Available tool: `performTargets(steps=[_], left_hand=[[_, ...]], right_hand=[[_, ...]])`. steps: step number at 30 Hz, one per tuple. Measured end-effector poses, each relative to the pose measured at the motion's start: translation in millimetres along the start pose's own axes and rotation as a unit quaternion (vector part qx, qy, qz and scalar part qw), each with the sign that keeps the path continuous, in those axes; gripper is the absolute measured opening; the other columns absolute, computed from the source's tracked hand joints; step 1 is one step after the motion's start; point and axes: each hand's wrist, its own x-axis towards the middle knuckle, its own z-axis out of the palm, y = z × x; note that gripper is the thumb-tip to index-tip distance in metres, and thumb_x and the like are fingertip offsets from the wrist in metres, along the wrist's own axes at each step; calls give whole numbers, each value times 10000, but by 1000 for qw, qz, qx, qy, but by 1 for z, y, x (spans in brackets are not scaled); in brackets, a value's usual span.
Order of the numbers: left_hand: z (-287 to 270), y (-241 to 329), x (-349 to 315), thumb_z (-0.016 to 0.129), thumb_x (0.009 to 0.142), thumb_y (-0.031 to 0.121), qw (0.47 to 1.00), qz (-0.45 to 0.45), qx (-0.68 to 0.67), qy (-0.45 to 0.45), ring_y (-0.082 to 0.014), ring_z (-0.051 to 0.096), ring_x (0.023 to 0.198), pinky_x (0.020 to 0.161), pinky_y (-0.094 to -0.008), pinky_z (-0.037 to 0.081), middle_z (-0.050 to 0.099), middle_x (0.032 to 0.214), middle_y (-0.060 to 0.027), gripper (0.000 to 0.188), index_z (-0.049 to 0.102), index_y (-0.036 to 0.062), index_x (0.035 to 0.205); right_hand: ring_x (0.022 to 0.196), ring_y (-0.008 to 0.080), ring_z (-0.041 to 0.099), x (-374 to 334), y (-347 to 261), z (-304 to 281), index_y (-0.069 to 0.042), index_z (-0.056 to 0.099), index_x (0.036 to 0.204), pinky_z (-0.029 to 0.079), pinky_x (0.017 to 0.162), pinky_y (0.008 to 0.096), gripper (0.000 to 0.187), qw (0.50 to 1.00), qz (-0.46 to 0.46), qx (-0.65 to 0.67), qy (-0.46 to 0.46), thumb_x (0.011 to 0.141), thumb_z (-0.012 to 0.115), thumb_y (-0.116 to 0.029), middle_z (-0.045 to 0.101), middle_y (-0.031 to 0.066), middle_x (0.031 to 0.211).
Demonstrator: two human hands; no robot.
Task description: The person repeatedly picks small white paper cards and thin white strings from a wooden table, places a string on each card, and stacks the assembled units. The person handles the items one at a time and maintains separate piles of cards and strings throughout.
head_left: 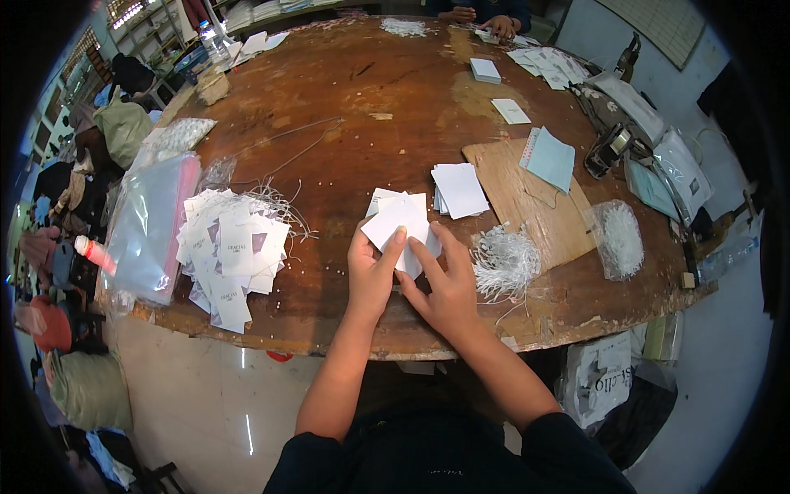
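Both hands meet over the near middle of the wooden table (329, 173). A few white cards (397, 221) are held between them, fanned at angles. My left hand (372, 267) grips the cards from the left, its thumb lying on the top one. My right hand (444, 280) is closed around their right and lower side, fingertips on the card face. Just beyond lie more white cards (384, 196), partly hidden by those in hand. To the right rests a stack of white cards (459, 191), beside a bundle of white strings (506, 262).
Left are a pile of strung printed tags (234, 255) and clear plastic sleeves (152, 230). A brown board (559, 222), a blue notepad (549, 160), a bag of white strings (619, 239) and a dark tape dispenser (611, 150) stand right. Across the table, another person's hands (498, 29) show.
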Motion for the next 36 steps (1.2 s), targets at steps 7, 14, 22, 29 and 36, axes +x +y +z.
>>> performTargets(steps=[7,14,22,29,36], left_hand=[[0,1,0,691,969,178,1000,22,11,3,-133,610,1059,892,-293,503,643,1167,-109,394,528,-25,1265],[-4,4,1,680,973,158,998,43,34,31,-127,602,1051,902,-294,494,636,1162,-100,362,534,-24,1251],[0,6,-13,677,969,148,997,40,65,15,-128,595,1056,915,-299,484,633,1162,-93,360,541,-29,1252],[-4,3,-46,673,969,142,997,-5,73,-2,-123,601,1050,912,-296,481,636,1175,-91,365,543,-34,1261],[-6,0,-51,680,959,136,999,-32,41,-9,-113,621,1004,878,-293,500,668,1123,-81,327,588,-32,1223]], right_hand=[[1127,390,578,2,-5,-2,-32,651,1249,499,901,454,576,1000,2,-2,-2,718,839,-152,521,247,1347],[1033,302,584,9,26,-33,-90,676,1157,415,885,432,385,991,38,-123,22,804,788,-198,650,102,1132],[947,278,607,15,99,-54,-89,740,924,389,865,476,165,928,161,-302,-148,831,748,-224,700,67,955],[791,225,658,19,94,-78,-24,711,915,490,751,365,96,977,193,24,90,923,677,-113,698,101,847],[643,89,544,47,77,-96,21,628,1058,461,600,238,147,910,241,300,155,1014,590,-114,569,21,757]])
